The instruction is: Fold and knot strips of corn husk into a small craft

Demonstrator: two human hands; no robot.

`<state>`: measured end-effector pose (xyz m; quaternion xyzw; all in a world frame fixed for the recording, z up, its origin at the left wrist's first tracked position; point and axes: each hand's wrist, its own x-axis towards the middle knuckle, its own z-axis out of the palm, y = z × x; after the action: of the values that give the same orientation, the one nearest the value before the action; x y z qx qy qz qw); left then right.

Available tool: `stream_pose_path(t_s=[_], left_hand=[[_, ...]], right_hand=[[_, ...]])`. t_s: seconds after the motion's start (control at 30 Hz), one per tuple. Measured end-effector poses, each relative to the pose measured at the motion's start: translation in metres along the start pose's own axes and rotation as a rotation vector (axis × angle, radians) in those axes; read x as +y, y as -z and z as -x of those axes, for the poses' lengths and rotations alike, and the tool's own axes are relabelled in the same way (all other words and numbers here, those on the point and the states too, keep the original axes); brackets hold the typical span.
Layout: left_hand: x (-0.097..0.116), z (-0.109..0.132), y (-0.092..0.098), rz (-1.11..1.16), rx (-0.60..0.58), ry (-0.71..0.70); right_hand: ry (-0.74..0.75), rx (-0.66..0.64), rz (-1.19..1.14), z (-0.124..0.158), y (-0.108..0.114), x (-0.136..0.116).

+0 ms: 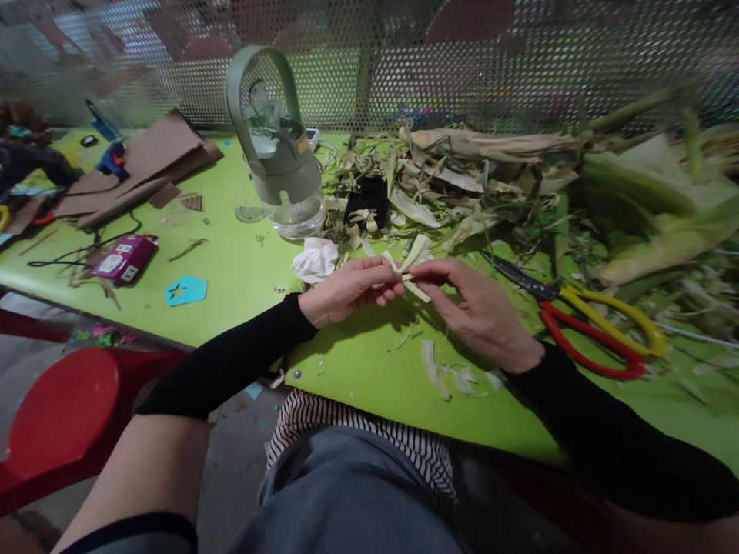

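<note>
Both my hands meet over the green table (242, 261), pinching a small folded piece of pale corn husk (412, 261). My left hand (346, 288) grips its left end with closed fingers. My right hand (473, 308) pinches the right end between thumb and fingertips. Husk strips stick out above and below the pinch. Black sleeves cover both forearms.
Scissors (594, 331) with red and yellow handles lie right of my right hand. A heap of corn husks and stalks (519, 177) fills the back right. A green fan on a clear base (277, 146), crumpled tissue (315, 259), cardboard (144, 161), a pink box (124, 259), red stool (63, 415).
</note>
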<state>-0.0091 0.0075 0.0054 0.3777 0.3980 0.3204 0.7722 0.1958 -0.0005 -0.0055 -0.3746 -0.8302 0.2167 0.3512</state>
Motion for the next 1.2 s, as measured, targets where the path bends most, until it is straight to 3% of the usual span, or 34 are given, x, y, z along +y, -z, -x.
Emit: stream_pose_path(t_s=[0.1, 0.17, 0.37, 0.5, 0.57, 0.67, 0.8, 1.07, 1.2], left_hand=[[0.001, 0.001, -0.001, 0.044, 0.004, 0.036], [0.001, 0.002, -0.002, 0.05, -0.002, 0.051], [0.001, 0.001, -0.003, 0.053, 0.0, 0.08], [-0.004, 0.001, -0.001, -0.086, -0.048, -0.022], [-0.009, 0.0, 0.0, -0.225, -0.044, -0.141], [-0.016, 0.0, 0.002, -0.486, 0.029, -0.353], [-0.019, 0.002, 0.0, -0.712, 0.1, -0.47], [-0.018, 0.001, 0.001, -0.45, -0.014, -0.385], [-0.015, 0.0, 0.0, -0.208, -0.099, -0.272]], right_hand=[[0.211, 0.008, 0.16, 0.0, 0.006, 0.003], [0.27, 0.012, 0.229, 0.0, 0.009, 0.004], [0.25, 0.04, 0.355, 0.001, 0.013, 0.0], [0.307, 0.052, 0.33, -0.002, 0.008, -0.001], [0.262, 0.073, 0.275, -0.003, 0.003, -0.003], [0.075, 0.062, 0.192, -0.002, -0.004, -0.007], [-0.08, 0.074, 0.101, 0.001, -0.007, -0.011], [-0.305, 0.13, -0.281, 0.001, -0.009, -0.002], [-0.231, 0.158, -0.265, 0.003, -0.01, -0.002]])
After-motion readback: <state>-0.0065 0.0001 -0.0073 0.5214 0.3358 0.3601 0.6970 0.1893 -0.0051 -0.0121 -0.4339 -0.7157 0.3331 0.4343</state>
